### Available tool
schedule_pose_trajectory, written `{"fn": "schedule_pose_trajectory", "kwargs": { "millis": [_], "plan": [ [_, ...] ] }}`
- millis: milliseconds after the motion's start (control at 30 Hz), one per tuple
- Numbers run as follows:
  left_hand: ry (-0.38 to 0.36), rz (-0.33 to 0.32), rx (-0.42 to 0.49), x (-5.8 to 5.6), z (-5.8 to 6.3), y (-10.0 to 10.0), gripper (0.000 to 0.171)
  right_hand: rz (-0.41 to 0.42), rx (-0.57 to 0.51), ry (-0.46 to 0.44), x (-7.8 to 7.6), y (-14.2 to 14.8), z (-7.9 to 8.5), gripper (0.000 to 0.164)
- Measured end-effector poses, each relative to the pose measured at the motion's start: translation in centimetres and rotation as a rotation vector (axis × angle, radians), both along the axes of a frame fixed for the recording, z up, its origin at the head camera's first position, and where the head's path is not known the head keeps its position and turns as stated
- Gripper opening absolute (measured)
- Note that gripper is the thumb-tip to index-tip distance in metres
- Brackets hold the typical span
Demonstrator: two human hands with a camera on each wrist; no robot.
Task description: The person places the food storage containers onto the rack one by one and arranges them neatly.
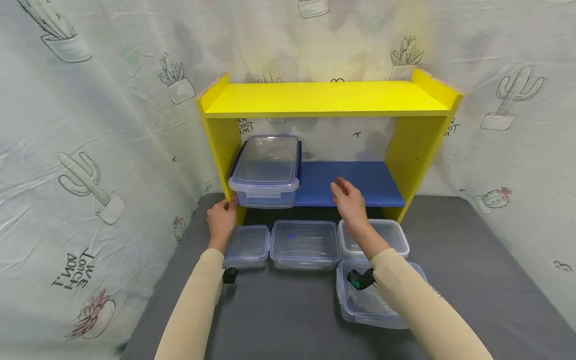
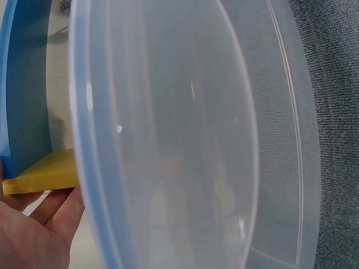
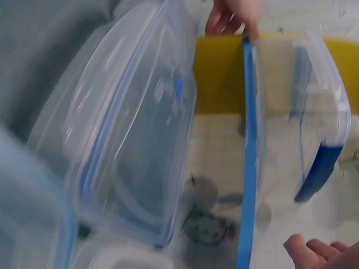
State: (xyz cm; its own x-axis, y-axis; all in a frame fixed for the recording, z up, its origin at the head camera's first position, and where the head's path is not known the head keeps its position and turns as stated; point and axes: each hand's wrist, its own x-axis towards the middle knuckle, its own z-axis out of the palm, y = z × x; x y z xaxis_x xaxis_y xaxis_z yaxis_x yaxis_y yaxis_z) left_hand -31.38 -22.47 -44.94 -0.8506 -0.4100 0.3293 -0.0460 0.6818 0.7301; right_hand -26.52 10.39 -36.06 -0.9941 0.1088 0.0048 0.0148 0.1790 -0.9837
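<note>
A large clear container (image 1: 265, 172) with a clear lid stands on the blue board (image 1: 344, 182) of a yellow shelf unit (image 1: 324, 100), against its left side. My left hand (image 1: 222, 220) grips the front edge of the unit's left side panel, just beside that container. In the left wrist view, the fingers (image 2: 60, 218) reach behind the yellow panel (image 2: 42, 172). My right hand (image 1: 351, 202) is raised in front of the blue board, right of the container, holding nothing. In the right wrist view its fingers (image 3: 307, 249) are loosely bent and apart from the container.
Along the grey table (image 1: 279, 320), below the board, sit a small lidded container (image 1: 247, 245), a wider one (image 1: 306, 245) and a white-rimmed one (image 1: 391, 235). Another container (image 1: 360, 305) lies nearer, under my right forearm. A patterned cloth (image 1: 112, 150) hangs behind and to the left.
</note>
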Motion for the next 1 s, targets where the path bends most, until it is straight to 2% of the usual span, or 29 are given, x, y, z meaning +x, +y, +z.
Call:
{"fn": "schedule_pose_trajectory", "kwargs": {
  "millis": [133,267,600,800,1000],
  "plan": [
    [-0.005,0.002,-0.005,0.1,0.1,-0.2,0.05,-0.011,0.015,0.005,0.1,1.5,-0.6,0.047],
    [-0.007,0.01,-0.004,0.2,0.1,-0.4,0.049,0.004,0.022,-0.028,0.3,2.4,-1.1,0.043],
    [0.004,-0.009,-0.008,0.4,0.3,0.1,0.049,0.029,0.184,-0.106,1.1,6.4,-2.6,0.037],
    [0.0,-0.015,-0.023,0.4,0.3,0.1,0.05,0.039,0.245,-0.136,1.6,8.8,-3.6,0.037],
    [0.002,-0.01,-0.013,0.3,0.3,-0.1,0.051,-0.035,0.511,-0.127,1.9,11.2,-4.5,0.036]
  ]
}}
